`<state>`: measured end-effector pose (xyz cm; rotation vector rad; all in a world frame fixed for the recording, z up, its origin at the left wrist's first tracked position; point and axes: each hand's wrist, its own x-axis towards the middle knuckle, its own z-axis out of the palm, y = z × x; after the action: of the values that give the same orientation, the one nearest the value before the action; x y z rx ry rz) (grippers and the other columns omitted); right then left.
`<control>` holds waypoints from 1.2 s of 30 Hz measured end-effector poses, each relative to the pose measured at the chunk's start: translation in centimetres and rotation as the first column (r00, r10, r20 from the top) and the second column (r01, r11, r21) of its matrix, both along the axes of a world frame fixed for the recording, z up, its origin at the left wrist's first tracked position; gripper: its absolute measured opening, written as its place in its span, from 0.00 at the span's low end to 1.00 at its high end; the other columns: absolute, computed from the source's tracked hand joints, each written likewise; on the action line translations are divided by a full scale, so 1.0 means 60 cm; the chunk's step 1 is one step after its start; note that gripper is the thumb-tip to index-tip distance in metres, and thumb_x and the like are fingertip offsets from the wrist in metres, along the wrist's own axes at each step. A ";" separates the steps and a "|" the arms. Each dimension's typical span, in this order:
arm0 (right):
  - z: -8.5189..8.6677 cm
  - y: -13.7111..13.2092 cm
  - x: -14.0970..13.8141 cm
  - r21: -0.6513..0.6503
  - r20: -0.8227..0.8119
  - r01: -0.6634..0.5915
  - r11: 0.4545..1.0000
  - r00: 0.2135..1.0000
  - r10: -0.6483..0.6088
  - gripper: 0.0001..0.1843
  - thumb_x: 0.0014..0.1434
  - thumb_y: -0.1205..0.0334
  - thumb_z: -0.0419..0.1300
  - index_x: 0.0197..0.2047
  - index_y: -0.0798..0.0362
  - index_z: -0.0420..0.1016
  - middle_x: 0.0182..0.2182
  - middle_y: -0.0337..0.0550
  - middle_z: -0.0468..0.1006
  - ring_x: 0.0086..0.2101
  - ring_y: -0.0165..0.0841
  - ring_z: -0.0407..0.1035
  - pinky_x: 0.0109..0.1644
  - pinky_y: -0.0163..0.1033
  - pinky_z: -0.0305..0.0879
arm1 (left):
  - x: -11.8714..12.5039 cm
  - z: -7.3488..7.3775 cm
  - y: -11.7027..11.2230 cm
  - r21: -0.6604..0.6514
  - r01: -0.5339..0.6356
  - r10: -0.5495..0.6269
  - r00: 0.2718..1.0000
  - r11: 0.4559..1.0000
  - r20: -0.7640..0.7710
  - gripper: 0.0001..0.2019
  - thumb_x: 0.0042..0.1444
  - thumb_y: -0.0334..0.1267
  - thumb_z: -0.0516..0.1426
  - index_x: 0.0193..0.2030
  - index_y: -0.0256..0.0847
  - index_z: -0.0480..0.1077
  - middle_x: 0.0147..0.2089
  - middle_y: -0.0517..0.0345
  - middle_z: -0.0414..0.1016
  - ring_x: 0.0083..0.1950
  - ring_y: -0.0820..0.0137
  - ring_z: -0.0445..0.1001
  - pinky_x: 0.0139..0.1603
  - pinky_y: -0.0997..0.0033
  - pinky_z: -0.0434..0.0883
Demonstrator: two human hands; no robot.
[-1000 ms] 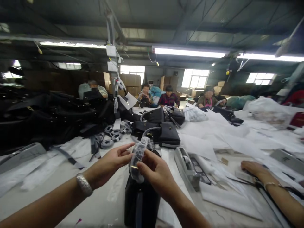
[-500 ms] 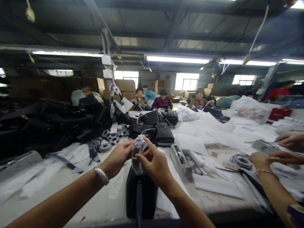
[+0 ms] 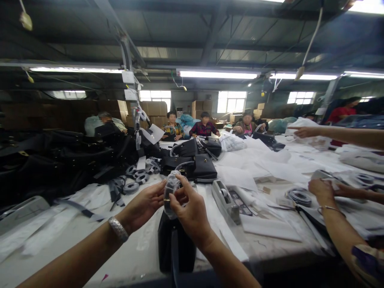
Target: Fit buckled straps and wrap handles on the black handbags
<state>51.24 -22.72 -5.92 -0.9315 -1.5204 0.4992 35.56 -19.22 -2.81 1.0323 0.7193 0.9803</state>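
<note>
A black handbag [image 3: 177, 246] stands upright on the table in front of me, a dark strap hanging down its near side. Its raised handle [image 3: 171, 192] is wrapped in clear plastic. My right hand [image 3: 192, 212] holds the wrapped handle from the right, thumb on the near side and index finger near the top. On the left, my left hand [image 3: 147, 206] has its fingers stretched out, with the fingertips beside the handle; whether they touch it is hard to see. A silver bracelet is on my left wrist.
A tape dispenser [image 3: 225, 200] stands right of the bag. Beyond are black bags [image 3: 204, 167], coiled wrapped straps [image 3: 131, 187] and white sheets [image 3: 246, 158]. Black bags pile up at left. At right, a co-worker's hands [image 3: 322, 192] work near a coil [image 3: 299, 196]; another arm [image 3: 339, 134] reaches in.
My left fingers have loosened from the wrapped handle and straightened. My right hand stays on it. At right, another person's arm now stretches across the table. The view has shifted slightly.
</note>
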 end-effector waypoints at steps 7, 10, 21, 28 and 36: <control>0.002 0.005 -0.003 -0.011 0.024 0.080 0.997 0.997 -0.080 0.31 0.58 0.62 0.62 0.65 0.49 0.63 0.26 0.34 0.76 0.26 0.30 0.72 0.35 0.34 0.71 | 0.007 0.013 0.003 0.132 -0.031 0.050 0.989 0.991 -0.141 0.20 0.52 0.37 0.68 0.53 0.41 0.76 0.54 0.50 0.79 0.54 0.64 0.77 0.52 0.74 0.73; -0.010 0.007 0.003 0.011 -0.032 -0.014 1.000 0.999 0.015 0.34 0.59 0.60 0.64 0.67 0.47 0.60 0.31 0.36 0.80 0.30 0.32 0.76 0.41 0.35 0.73 | 0.011 0.011 0.011 0.174 -0.110 0.144 0.969 0.979 -0.199 0.23 0.48 0.39 0.70 0.52 0.41 0.76 0.51 0.50 0.81 0.51 0.62 0.79 0.46 0.75 0.75; -0.154 0.070 0.362 -0.230 0.347 0.561 0.795 0.811 -0.472 0.13 0.61 0.65 0.56 0.44 0.55 0.80 0.43 0.50 0.82 0.43 0.40 0.76 0.50 0.43 0.71 | 0.009 0.088 0.058 0.200 -0.122 0.179 0.937 0.972 -0.300 0.30 0.46 0.35 0.71 0.57 0.37 0.72 0.48 0.50 0.83 0.38 0.70 0.82 0.37 0.82 0.77; -0.219 0.135 0.402 -0.389 0.520 0.579 0.717 0.780 -0.348 0.12 0.62 0.57 0.61 0.34 0.56 0.81 0.46 0.50 0.81 0.56 0.42 0.69 0.63 0.48 0.60 | -0.004 0.049 0.045 0.100 -0.075 0.109 0.909 0.992 -0.403 0.40 0.34 0.46 0.75 0.57 0.42 0.73 0.56 0.51 0.78 0.53 0.62 0.79 0.44 0.83 0.76; -0.237 0.154 0.411 -0.506 0.508 0.523 0.686 0.823 -0.253 0.14 0.66 0.55 0.59 0.38 0.58 0.77 0.36 0.43 0.81 0.36 0.34 0.76 0.43 0.43 0.72 | -0.023 0.021 0.048 0.022 -0.179 0.175 0.921 0.984 -0.349 0.37 0.40 0.39 0.73 0.59 0.40 0.70 0.52 0.51 0.81 0.49 0.64 0.80 0.43 0.80 0.78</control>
<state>75.88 -13.46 -20.14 -1.9613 -1.4492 0.5227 34.19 -16.36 -1.56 1.1618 1.1276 0.9552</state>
